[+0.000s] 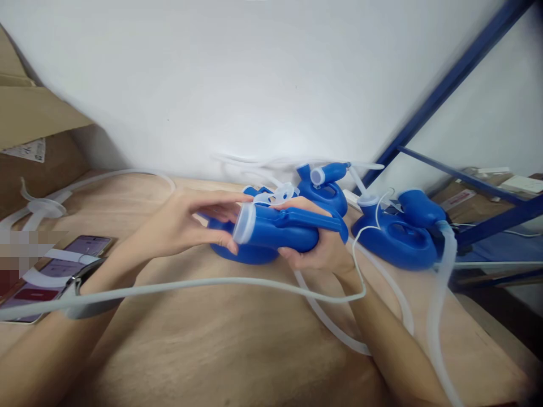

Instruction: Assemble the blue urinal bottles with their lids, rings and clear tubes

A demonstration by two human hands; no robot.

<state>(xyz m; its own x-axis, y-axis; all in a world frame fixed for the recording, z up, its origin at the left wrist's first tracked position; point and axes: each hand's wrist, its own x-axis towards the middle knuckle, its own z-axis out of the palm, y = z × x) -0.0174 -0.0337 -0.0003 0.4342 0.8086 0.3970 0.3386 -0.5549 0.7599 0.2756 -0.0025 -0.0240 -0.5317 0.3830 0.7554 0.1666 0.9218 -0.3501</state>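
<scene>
My right hand (pixel 316 249) is wrapped round a blue plastic bottle with a handle (pixel 284 226), holding it on its side above the wooden table (pixel 220 345). The fingers of my left hand (pixel 190 223) are closed on the translucent white cap (pixel 245 223) at the bottle's open end. A clear white loop piece (pixel 275 196) rests on top of the bottle. A second blue bottle (pixel 241 251) lies just behind and under the held one.
Two more blue bottles (pixel 326 189) (pixel 399 240) with white tubes (pixel 382 316) stand at the right. A thin grey cable (pixel 190 285) crosses the table. A phone (pixel 55 277) lies at the left, near a cardboard box (pixel 29 141). A blue metal frame (pixel 445 85) rises at the right.
</scene>
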